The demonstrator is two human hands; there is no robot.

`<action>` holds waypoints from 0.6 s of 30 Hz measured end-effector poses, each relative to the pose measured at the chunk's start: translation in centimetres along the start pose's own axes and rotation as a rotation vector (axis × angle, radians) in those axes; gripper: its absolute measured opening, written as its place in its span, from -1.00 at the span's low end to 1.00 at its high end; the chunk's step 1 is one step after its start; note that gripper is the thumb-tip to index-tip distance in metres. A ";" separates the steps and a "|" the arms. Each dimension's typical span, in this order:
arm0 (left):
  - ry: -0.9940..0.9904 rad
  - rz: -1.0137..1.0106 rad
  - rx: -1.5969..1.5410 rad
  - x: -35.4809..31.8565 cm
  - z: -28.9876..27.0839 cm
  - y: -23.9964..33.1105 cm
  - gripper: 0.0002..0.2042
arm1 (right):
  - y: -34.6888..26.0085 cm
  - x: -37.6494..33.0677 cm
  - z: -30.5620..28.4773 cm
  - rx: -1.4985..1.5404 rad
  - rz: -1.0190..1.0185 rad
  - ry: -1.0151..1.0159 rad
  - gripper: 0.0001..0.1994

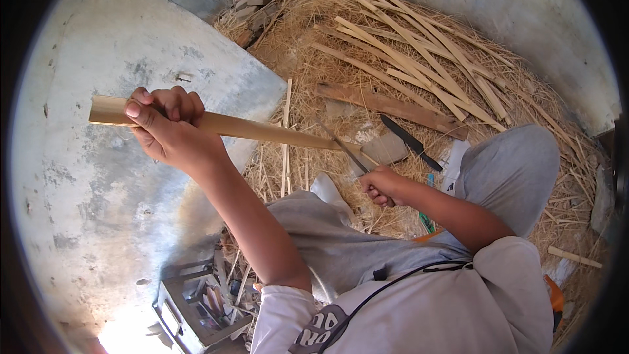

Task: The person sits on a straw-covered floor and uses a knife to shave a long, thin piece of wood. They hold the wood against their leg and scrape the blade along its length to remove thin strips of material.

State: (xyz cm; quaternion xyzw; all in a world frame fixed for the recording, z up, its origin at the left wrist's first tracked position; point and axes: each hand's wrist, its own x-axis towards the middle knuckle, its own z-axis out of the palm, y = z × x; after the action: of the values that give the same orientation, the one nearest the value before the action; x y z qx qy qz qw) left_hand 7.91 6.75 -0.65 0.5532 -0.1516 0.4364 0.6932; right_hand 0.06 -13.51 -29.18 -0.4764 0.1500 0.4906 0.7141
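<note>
My left hand (167, 128) grips a long pale bamboo strip (262, 131) near its left end and holds it level above the floor. My right hand (380, 187) is closed around the handle of a thin knife (344, 147). The blade points up and left and meets the strip's right end. Both forearms come from my body at the lower right. My knees in grey trousers (504, 170) lie below the strip.
A heap of split bamboo strips (419, 59) lies on dry shavings (314, 39) at the top. A dark blade (409, 141) and a brown wooden slat (386, 105) rest on the shavings. A small crate of offcuts (196, 308) stands at the lower left on the concrete floor (98, 210).
</note>
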 end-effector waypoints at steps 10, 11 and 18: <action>0.018 -0.004 0.019 -0.5 -0.1 0.2 -0.70 | -3.1 -2.3 3.9 -0.823 -0.701 0.340 -0.64; -0.030 -0.017 -0.005 -0.5 0.3 0.3 -0.68 | -1.2 -0.4 2.3 -0.749 -0.583 0.359 -0.67; -0.022 -0.014 -0.031 -0.2 1.0 0.2 -0.66 | 2.1 5.3 -3.2 0.023 0.114 -0.059 -0.86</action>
State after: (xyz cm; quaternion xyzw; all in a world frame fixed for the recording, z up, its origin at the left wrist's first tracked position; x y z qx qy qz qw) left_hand 7.93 5.79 -0.29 0.5480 -0.1618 0.4230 0.7033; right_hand 1.60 -13.07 -35.49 -0.4443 0.1614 0.5423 0.6946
